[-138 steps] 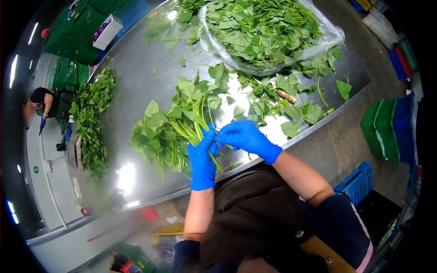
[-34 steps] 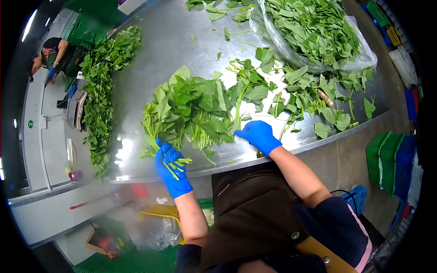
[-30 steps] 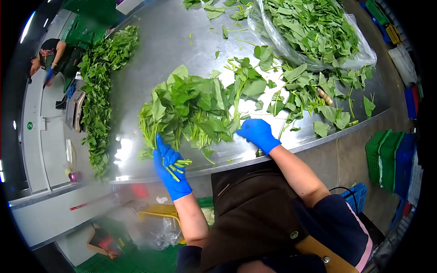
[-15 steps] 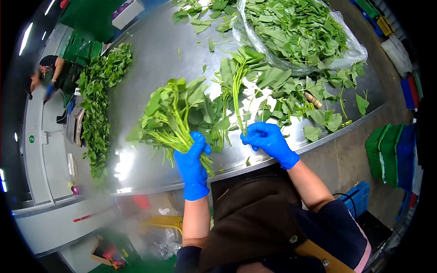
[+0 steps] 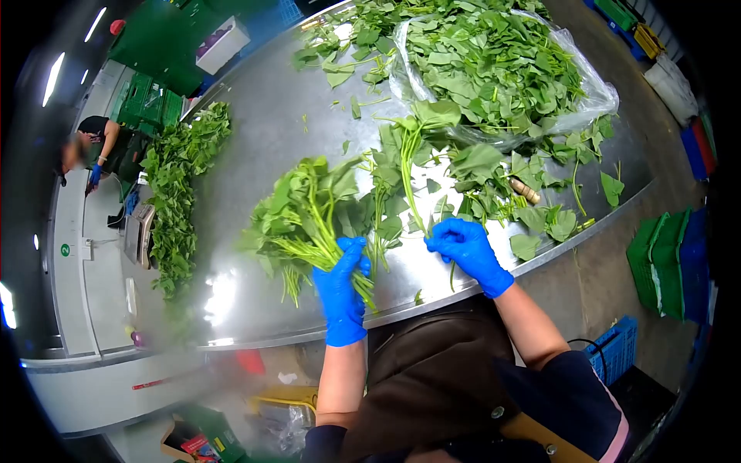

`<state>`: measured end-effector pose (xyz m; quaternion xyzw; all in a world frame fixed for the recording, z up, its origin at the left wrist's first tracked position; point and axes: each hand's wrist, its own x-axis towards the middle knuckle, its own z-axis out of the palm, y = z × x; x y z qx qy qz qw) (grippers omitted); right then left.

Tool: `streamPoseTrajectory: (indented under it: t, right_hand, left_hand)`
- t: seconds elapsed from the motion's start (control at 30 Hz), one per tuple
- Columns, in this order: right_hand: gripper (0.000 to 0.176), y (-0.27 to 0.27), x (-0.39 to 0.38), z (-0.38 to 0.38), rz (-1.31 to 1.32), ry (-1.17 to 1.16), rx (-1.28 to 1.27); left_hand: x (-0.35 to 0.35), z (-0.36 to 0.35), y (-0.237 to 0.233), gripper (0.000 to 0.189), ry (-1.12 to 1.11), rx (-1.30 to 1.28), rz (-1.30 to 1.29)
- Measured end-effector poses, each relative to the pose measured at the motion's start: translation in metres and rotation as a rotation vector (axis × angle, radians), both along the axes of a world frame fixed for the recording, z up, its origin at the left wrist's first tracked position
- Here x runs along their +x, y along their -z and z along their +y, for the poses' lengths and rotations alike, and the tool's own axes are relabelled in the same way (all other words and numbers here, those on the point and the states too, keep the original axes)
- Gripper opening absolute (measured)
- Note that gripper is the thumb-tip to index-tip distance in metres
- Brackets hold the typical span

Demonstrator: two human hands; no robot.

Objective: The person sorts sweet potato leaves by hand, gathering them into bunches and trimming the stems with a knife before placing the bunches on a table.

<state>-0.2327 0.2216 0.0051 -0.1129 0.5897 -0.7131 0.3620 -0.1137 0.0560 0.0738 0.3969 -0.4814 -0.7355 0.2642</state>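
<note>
My left hand [image 5: 340,289], in a blue glove, is wrapped round a bunch of leafy green stems [image 5: 305,212], leaves up and to the left, cut ends below my fist. To its right my right hand [image 5: 467,251], also gloved in blue, pinches the lower end of a few leafy stems [image 5: 409,166] that reach up over the table. Loose leaves and stems [image 5: 486,170] lie on the metal table [image 5: 262,116] just above my right hand. Among them rests a small brown-handled tool [image 5: 525,190].
A clear plastic bag [image 5: 606,96] heaped with leaves sits at the back right. More greens [image 5: 174,224] line the table's left side, near a scale [image 5: 140,231]. A co-worker [image 5: 96,143] bends at the far left. Green crates [image 5: 656,262] stand on the floor at right.
The camera view has shifted, so the table and both hands appear slightly lower and further right. Both hands keep their stems. A loose stem piece now hangs or lies just below my right fingertips.
</note>
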Motion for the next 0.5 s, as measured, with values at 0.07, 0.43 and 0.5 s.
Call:
streamPoseTrajectory:
  t: [0.07,0.43,0.5]
  right_hand:
    - [0.011,-0.018,0.003,-0.002,-0.087,-0.095,-0.066]
    - [0.01,0.006,0.027,-0.025,-0.087,-0.228,-0.152]
    - [0.015,0.025,0.026,-0.028,-0.143,0.111,-0.209]
  left_hand:
    - [-0.005,0.003,0.005,0.015,0.04,0.029,-0.021]
    - [-0.008,0.015,0.006,0.019,0.13,0.216,0.157]
    - [-0.011,0.015,0.007,0.017,0.061,0.119,0.143]
